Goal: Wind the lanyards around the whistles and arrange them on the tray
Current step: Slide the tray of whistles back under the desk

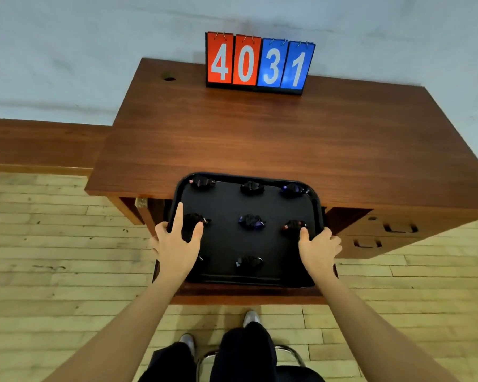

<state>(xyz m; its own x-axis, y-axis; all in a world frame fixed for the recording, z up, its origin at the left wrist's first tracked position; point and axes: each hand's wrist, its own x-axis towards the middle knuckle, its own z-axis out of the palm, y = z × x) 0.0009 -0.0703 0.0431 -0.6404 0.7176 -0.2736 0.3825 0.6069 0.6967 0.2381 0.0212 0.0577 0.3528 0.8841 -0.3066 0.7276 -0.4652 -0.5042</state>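
Tray point(316, 213) (whistles point(251, 222) wound) overhangs desk edge point(398, 210); left hand point(174, 244), right hand point(319, 248) grasp its sides.

This looks like a sports hall or school gym office. A flip scoreboard point(260, 63) with red and blue number cards reading 4031 stands at the far edge of the wooden surface point(260, 139), well beyond the fingers. The floor point(53, 244) is pale wooden strip boarding, scuffed, as on a court. The wall point(94, 37) behind is plain and grey-white. Desk drawers point(384, 235) with cut-out handles sit right of the fingers
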